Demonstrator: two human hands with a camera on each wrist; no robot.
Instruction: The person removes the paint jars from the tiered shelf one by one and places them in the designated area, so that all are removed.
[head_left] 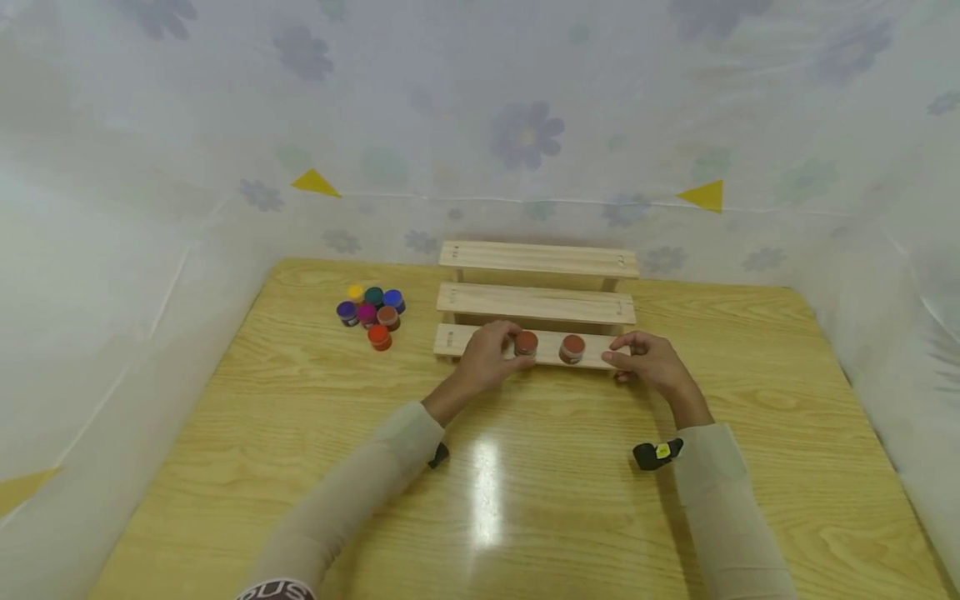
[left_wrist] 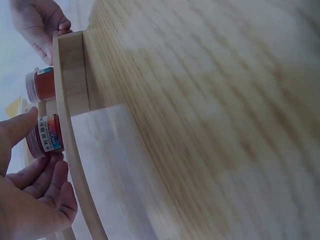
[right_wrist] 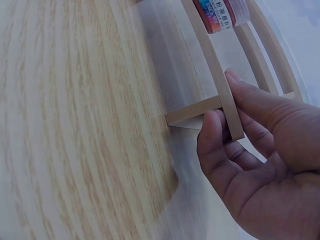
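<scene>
A three-step wooden rack stands on the table, and two small paint jars with brownish-red tops are on its lowest step. My left hand holds the left paint jar between thumb and fingers; its printed label faces the left wrist camera. To its right, the other paint jar stands upright, untouched by either hand. My right hand grips the right end of the lowest step. In the right wrist view its thumb lies on top of the plank and a finger curls beneath.
Left of the rack, several paint jars cluster on the table, among them a red jar, a blue jar and a yellow jar. A flowered white curtain encloses the table's back and sides.
</scene>
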